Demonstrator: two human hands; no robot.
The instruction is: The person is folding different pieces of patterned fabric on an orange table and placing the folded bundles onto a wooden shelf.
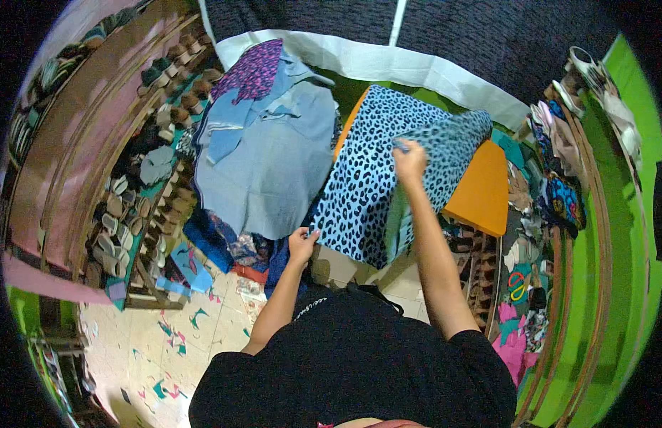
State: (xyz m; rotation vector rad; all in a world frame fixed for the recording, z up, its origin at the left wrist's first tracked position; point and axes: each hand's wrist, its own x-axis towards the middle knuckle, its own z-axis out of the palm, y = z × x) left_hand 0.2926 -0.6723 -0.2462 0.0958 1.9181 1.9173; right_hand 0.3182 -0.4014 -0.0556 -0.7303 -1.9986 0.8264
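A light blue fabric with black leopard spots [359,178] lies over an orange board [482,191], its right part folded over and blurred by motion. My right hand [411,162] is closed on the raised edge of that fold. At the fabric's lower left corner, my left hand [302,247] pinches the edge between thumb and fingers. Just left of the fabric is a heap of grey-blue cloth [274,164], topped by a purple and black spotted piece [254,71]. The fabric's folded underside shows a duller, greenish tone.
Wooden racks with rows of shoe-shaped pieces [117,232] stand on the left. Scissors with coloured handles [517,287] hang among cloth scraps on the right, above pink cloth [513,342]. Small offcuts litter the tiled floor [216,335]. A dark curtain with a white border [345,57] hangs ahead.
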